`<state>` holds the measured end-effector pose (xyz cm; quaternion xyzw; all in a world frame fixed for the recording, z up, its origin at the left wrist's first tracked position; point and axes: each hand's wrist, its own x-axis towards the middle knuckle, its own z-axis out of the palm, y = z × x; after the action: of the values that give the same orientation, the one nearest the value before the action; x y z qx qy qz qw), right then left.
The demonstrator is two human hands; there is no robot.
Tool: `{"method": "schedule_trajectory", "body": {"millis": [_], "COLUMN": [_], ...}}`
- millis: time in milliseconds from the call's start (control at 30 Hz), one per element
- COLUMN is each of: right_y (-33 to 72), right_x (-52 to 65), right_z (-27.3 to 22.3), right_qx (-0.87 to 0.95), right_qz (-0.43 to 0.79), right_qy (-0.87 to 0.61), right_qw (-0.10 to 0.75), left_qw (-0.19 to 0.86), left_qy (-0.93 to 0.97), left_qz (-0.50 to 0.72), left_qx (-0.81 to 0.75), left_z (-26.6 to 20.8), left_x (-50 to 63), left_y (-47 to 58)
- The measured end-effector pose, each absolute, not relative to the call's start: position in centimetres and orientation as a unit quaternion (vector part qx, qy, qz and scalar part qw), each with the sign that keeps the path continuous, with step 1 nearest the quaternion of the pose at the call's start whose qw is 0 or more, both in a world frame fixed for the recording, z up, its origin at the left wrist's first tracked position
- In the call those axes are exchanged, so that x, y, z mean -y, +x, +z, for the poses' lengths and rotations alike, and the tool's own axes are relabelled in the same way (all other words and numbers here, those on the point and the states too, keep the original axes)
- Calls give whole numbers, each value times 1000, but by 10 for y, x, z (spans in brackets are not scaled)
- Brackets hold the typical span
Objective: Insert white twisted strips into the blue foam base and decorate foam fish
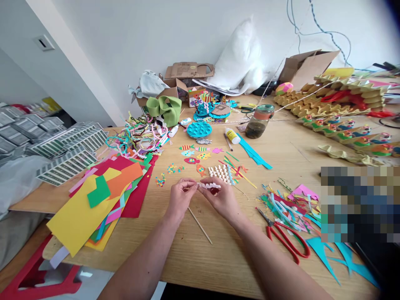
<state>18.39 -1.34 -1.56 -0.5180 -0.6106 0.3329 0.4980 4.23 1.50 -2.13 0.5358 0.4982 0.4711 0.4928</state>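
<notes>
Between both hands is a short white coiled pipe cleaner (213, 186). My left hand (181, 199) pinches its left end with thumb and forefinger, and my right hand (222, 201) has its fingers closed around the rest. Just beyond my right hand lie several similar white coils (219, 171) in rows, with light blue ones at their right edge. A thin wooden stick (200, 226) rests on the table below the hands. Farther off are several colourful paper fish (203, 156) and small heaps of paper dots (160, 180). A blue scalloped disc (199, 129) sits behind the fish.
Coloured paper sheets (78, 208) spread at left, below a pile of pipe cleaners (140, 135). Red-handled scissors (283, 238) and paper scraps (287, 208) lie at right. Behind stand a glue bottle (232, 136), a jar of dark liquid (258, 125) and egg cartons (312, 98).
</notes>
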Motion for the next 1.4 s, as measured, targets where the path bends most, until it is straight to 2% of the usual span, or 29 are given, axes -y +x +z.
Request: {"method": "schedule_trajectory", "body": {"millis": [133, 367, 867, 1400], "right_y": [183, 183, 184, 183], "right_x": [17, 19, 20, 18], "right_z": [-17, -17, -15, -18], "right_qx": [668, 719, 743, 739], "right_qz": [216, 141, 150, 164], "right_qy": [-512, -503, -520, -539], "right_qw": [495, 459, 394, 370], "left_qw": [459, 453, 456, 474], "left_qy": [568, 583, 574, 538], "left_qz": [477, 470, 463, 450], "left_qx": [-489, -484, -498, -532], "left_z": [-23, -22, -27, -26], "left_x": [-15, -11, -11, -7], "left_y": [40, 41, 42, 47]}}
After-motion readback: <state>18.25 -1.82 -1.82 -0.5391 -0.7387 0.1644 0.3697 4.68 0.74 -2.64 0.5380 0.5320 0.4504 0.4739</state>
